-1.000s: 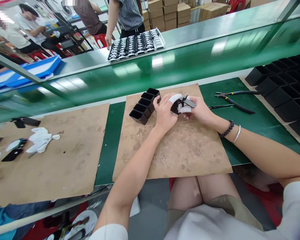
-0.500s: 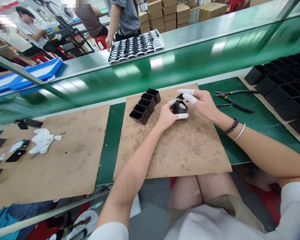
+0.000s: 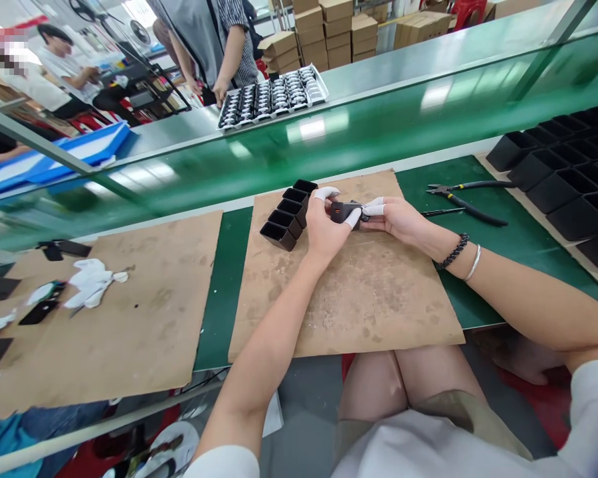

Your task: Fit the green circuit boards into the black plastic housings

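Note:
Both my hands hold one small black plastic housing (image 3: 343, 211) above the brown cardboard mat (image 3: 349, 292). My left hand (image 3: 326, 229) grips its left side with white-cotted thumb and fingers. My right hand (image 3: 396, 218) pinches its right end with cotted fingertips. Just left of my hands, a row of several empty black housings (image 3: 288, 214) stands on the mat, open side up.
Black-handled pliers (image 3: 463, 198) lie on the green bench to the right, before trays of black housings (image 3: 563, 176). A green conveyor (image 3: 359, 126) runs behind, and beyond it a tray of parts (image 3: 272, 96) with people standing by. White cloths (image 3: 92, 282) lie on the left cardboard.
The housing has been turned onto its side and moved slightly left. My right fingers, raised above it half a second ago, have closed on its right end.

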Demonstrator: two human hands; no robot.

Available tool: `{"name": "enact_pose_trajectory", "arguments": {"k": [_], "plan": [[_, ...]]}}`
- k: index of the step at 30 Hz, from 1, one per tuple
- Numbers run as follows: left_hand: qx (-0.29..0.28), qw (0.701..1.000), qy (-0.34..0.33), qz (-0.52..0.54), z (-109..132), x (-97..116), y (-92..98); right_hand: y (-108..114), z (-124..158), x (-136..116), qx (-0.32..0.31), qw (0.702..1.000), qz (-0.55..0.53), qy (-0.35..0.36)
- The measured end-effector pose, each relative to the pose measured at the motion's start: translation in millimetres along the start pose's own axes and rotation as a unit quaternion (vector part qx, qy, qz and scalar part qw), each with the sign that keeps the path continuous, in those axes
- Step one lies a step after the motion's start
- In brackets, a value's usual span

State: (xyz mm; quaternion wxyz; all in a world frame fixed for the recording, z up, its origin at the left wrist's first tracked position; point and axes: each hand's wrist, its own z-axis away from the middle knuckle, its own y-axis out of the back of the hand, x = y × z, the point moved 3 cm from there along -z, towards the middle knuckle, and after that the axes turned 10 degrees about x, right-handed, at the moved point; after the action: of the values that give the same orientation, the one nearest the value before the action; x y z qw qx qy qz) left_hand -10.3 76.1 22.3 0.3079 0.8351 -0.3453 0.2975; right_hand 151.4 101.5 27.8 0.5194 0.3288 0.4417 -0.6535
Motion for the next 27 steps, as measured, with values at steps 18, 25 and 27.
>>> {"name": "enact_pose_trajectory", "arguments": {"k": [18,25,27], "plan": [[0.068,0.997,-0.03,0.016,6.8,26.4,9.0,-7.3,7.1,12.6,-0.071,0.977,-0.084,-0.183],[0.045,0.999,-0.023,-0.006,1.4,30.0,15.8,-10.4,10.0,14.2,-0.085,0.965,-0.117,-0.218],[0.02,1.0,-0.007,-0.012,-0.1,24.9,13.3,-5.8,5.6,8.2,-0.072,0.974,-0.109,-0.186]]}}
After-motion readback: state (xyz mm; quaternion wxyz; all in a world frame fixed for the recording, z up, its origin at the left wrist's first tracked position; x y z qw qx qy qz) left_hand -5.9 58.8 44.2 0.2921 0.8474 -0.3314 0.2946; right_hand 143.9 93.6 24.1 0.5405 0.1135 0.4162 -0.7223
